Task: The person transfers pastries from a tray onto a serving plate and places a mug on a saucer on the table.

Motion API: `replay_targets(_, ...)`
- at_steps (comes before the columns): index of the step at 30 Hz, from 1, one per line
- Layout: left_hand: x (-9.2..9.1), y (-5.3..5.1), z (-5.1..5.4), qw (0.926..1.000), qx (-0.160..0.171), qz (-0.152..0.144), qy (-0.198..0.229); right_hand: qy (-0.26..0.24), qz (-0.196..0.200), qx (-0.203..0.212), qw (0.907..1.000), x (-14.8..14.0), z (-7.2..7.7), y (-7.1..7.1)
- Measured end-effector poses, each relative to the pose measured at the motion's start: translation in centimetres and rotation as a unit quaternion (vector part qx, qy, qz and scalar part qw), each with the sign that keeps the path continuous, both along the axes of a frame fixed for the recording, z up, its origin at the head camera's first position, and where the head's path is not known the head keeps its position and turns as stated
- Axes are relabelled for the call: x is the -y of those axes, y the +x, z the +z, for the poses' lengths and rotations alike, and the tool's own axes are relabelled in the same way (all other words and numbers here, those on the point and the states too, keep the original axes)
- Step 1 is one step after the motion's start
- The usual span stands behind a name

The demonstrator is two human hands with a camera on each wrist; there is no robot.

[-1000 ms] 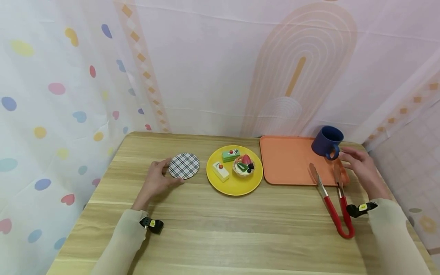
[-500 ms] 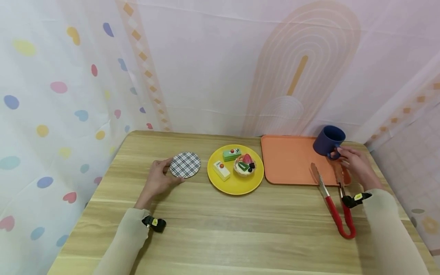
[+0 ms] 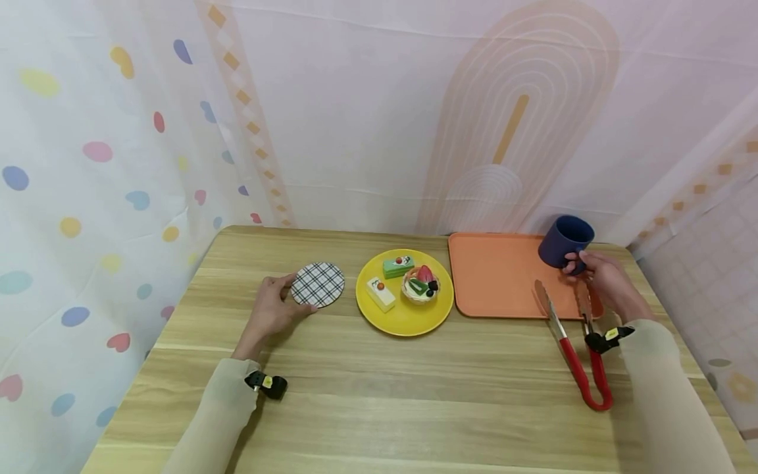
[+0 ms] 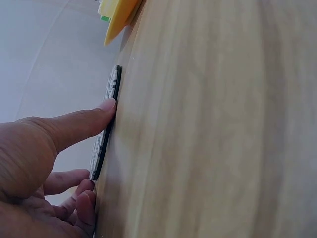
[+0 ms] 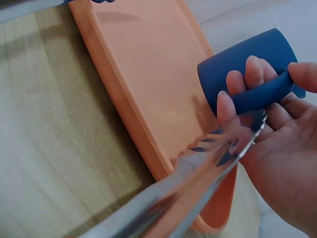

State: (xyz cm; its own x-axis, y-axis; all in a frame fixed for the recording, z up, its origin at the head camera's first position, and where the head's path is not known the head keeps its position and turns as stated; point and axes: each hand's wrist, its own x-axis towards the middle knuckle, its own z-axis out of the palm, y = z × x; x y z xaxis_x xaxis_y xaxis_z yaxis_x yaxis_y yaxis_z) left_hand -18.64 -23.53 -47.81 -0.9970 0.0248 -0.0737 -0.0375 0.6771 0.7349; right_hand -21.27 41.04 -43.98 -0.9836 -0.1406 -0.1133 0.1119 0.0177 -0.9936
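My left hand (image 3: 272,315) holds a round plaid coaster (image 3: 318,285) by its edge, thumb on the near side and fingers on the far side. In the left wrist view the coaster (image 4: 106,129) lies flat against the tabletop. At the right, my right hand (image 3: 612,282) grips a dark blue mug (image 3: 558,243) by its handle. The right wrist view has several fingers passing through the handle and the thumb on top of it. Upright, the mug (image 5: 237,64) is at the right back part of the orange tray (image 3: 491,280); whether its base touches the tray I cannot tell.
Red-handled tongs (image 3: 577,375) lie with their metal tips over the tray's front edge, just beside my right hand. Between the hands stands a yellow plate (image 3: 403,324) bearing a green cake slice (image 3: 397,268), a white cake slice (image 3: 380,296) and a fruit tart (image 3: 420,288). A patterned curtain (image 3: 355,131) hangs behind.
My right hand has moved left to the mug, and its fingers have gone through the handle and taken hold. The left hand and the coaster have stayed in place.
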Motion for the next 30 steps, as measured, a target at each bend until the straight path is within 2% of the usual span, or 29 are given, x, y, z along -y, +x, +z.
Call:
replay_targets(6, 0.18, 0.11, 0.04, 1.0000, 0.004, -0.002, 0.006, -0.069, 0.006, -0.003, 0.9976, 0.49, -0.09, -0.24)
replay_targets(16, 0.30, 0.18, -0.10, 0.9999, 0.006, 0.000, 0.015, -0.100, -0.015, -0.029, 0.9944, 0.90, -0.53, -0.21)
replay_targets(30, 0.08, 0.28, 0.10, 0.9997, 0.011, 0.006, 0.019, -0.075, -0.019, -0.057, 0.9954, 0.96, -0.78, 0.44)
